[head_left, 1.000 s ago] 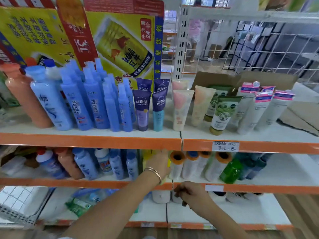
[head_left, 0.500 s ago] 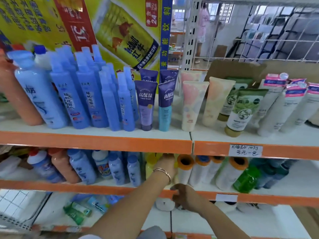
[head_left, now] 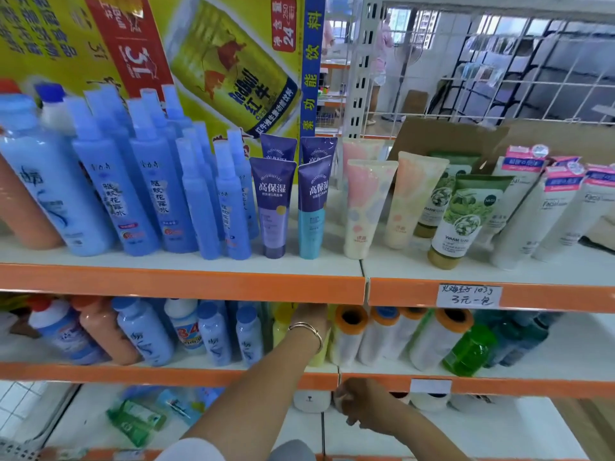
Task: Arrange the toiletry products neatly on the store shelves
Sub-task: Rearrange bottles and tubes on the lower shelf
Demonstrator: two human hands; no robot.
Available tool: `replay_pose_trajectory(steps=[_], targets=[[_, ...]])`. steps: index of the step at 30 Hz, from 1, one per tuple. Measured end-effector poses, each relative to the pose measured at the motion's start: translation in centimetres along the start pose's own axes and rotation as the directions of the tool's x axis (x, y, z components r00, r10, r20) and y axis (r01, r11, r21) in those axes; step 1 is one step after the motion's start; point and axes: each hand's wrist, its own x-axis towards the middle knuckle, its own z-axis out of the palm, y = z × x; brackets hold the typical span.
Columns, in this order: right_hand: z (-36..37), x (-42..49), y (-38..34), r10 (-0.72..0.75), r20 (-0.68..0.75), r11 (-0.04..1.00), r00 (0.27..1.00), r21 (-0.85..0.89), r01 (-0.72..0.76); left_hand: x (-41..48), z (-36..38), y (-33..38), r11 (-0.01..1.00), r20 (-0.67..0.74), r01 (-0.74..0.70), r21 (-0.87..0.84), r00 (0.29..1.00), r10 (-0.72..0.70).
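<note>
The yellow bottle (head_left: 283, 322) is standing upright on the middle shelf (head_left: 166, 374), at nine o'clock from the left hand (head_left: 311, 322), which is reaching nearer; its fingers are hidden, grip unclear.

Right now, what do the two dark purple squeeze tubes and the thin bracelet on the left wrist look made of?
Dark purple squeeze tubes: likely soft plastic, matte to satin; flat crimped top ends and printed labels suggest it. Thin bracelet on the left hand: appears to be metal, gold-toned and shiny; a bright glint runs along the narrow band, though plated plastic can't be ruled out.
</note>
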Motion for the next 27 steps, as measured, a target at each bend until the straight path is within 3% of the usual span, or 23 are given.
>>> replay_pose_trajectory(steps=[7, 11, 15, 22, 27], targets=[[-0.2, -1.6, -0.9, 0.068, 0.040, 0.992, 0.997, 0.104, -0.072, -3.4, -1.0, -0.1, 1.000, -0.062, 0.017, -0.001, 0.998, -0.017], [0.0, -3.4, -2.5, 0.082, 0.067, 0.992, 0.994, 0.089, -0.088, -7.0, -1.7, -1.6, 0.998, 0.052, 0.001, -0.058, 0.999, 0.002], [0.6, -5.6, -5.1, 0.004, 0.126, 0.999, 0.992, -0.036, 0.000, -11.6, -2.8, -4.9, 0.985, 0.146, 0.152, -0.088, 0.980, -0.138], [2.7, -7.8, -10.2, -0.132, 0.154, 0.984, 0.979, -0.102, 0.149, -18.3, -4.4, -12.4, 0.868, 0.111, 0.419, -0.265, 0.908, -0.404], [4.7, -5.7, -13.5, -0.172, 0.144, 0.975, 0.975, -0.114, 0.189, -19.7, -5.0, -15.8, 0.783, 0.080, 0.459, -0.420, 0.878, -0.472]])
